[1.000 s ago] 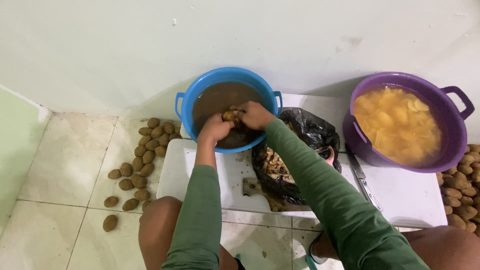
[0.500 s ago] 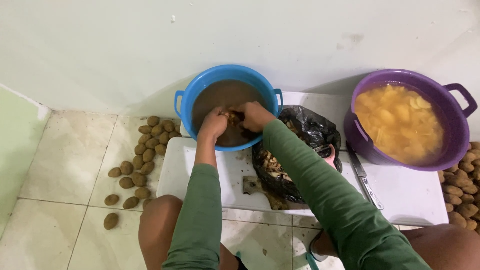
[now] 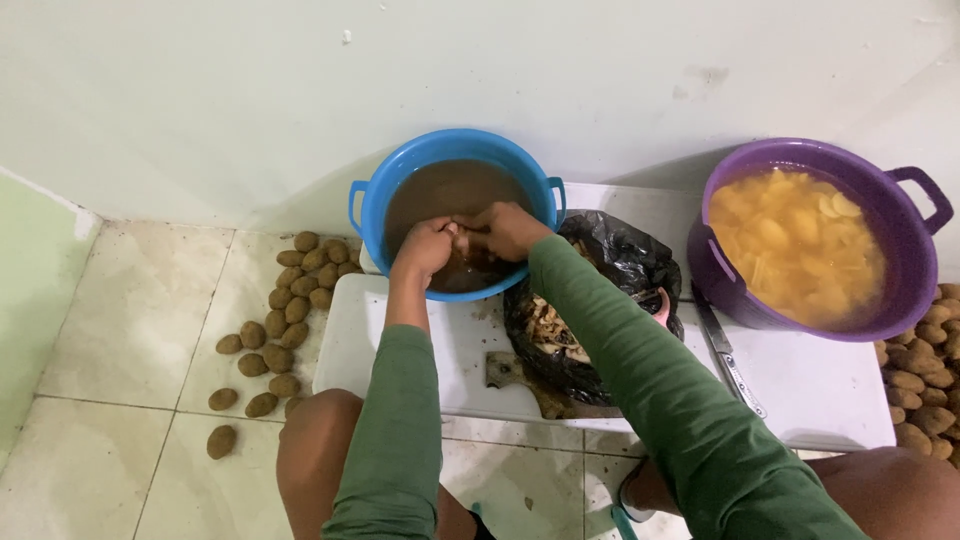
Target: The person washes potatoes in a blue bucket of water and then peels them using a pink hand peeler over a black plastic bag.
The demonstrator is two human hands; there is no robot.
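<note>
Both hands meet over the brown water of the blue tub (image 3: 372,215), fingers curled together; the left hand (image 3: 424,248) and the right hand (image 3: 507,229) touch at the fingertips, and whether a potato is clamped between them cannot be told, since the hands hide whatever they enclose. Green sleeves cover both forearms.

Blue tub: round, two-handled, standing at the far edge of a white board (image 3: 810,385), against the pale wall. Its water is murky brown.

Black bag (image 3: 625,262): just right of the blue tub, open, with pale peelings inside; the right forearm crosses above it.

Purple tub (image 3: 905,305): well to the right on the same board, filled with yellow peeled potato pieces in water.

Knife (image 3: 728,358): lies on the board between the black bag and the purple tub, its blade pointing toward the wall.

Unpeeled potatoes (image 3: 285,320): scattered on the tiled floor left of the board. A second heap (image 3: 925,380) lies at the right edge of the view, beside the purple tub.
</note>
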